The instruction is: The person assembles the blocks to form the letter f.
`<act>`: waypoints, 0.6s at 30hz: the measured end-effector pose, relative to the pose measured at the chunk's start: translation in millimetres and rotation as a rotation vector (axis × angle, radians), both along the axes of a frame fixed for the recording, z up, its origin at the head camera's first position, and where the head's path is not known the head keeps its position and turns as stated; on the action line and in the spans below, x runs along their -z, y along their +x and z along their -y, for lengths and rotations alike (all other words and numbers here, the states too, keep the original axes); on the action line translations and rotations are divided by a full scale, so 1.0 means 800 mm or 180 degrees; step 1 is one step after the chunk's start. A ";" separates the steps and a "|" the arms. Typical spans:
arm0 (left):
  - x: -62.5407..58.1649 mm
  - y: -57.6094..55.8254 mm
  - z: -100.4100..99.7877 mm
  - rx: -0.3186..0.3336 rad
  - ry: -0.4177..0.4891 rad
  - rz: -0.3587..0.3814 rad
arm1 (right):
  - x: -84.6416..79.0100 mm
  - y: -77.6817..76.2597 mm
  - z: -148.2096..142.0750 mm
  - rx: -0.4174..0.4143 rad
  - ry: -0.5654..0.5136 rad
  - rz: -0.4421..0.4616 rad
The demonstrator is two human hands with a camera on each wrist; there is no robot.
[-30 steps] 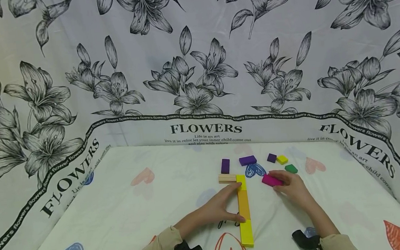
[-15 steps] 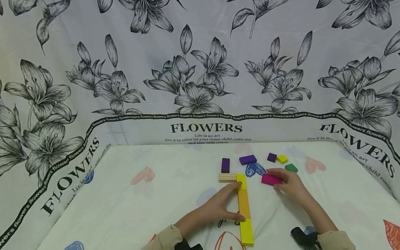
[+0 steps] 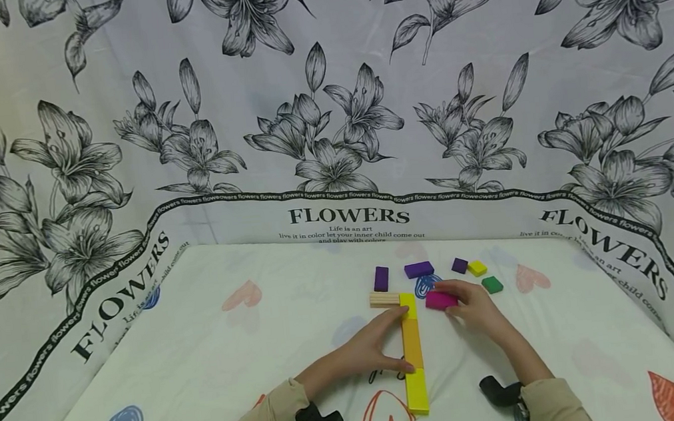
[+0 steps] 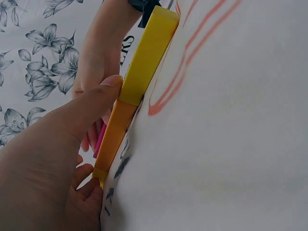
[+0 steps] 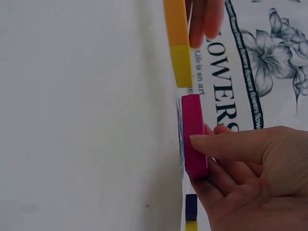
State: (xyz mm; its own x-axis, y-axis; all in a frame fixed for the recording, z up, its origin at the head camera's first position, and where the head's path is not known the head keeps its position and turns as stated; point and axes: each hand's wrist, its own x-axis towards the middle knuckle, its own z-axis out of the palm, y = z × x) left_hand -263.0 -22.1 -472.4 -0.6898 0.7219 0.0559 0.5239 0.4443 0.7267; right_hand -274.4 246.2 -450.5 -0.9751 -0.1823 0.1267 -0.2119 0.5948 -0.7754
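Observation:
A row of blocks runs toward the front of the table: a short yellow block (image 3: 408,306), an orange block (image 3: 411,344) and a longer yellow block (image 3: 416,392). My left hand (image 3: 358,352) spans the row's left side, fingertips at the short yellow block and thumb (image 4: 111,83) where orange meets the longer yellow. In my right hand (image 3: 474,307) a magenta block (image 5: 194,137) is pinched between thumb and fingers, just right of the row's far end. A ribbed natural-wood block (image 3: 384,298) lies against the short yellow block's left side.
Behind lie two purple blocks, one lengthwise (image 3: 382,279) and one crosswise (image 3: 419,269). Farther right are a small dark purple block (image 3: 459,265), a small yellow block (image 3: 477,268) and a green block (image 3: 492,284). A flower-printed curtain (image 3: 342,136) surrounds the heart-patterned table cover (image 3: 288,335).
My right hand has moved left with the magenta block, bringing it closer to the far end of the row. The left hand and the row stay in place.

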 end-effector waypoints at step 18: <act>0.001 0.000 0.001 0.0013 0.0054 0.0002 | 0.003 -0.012 0.016 -0.0196 0.0097 0.0015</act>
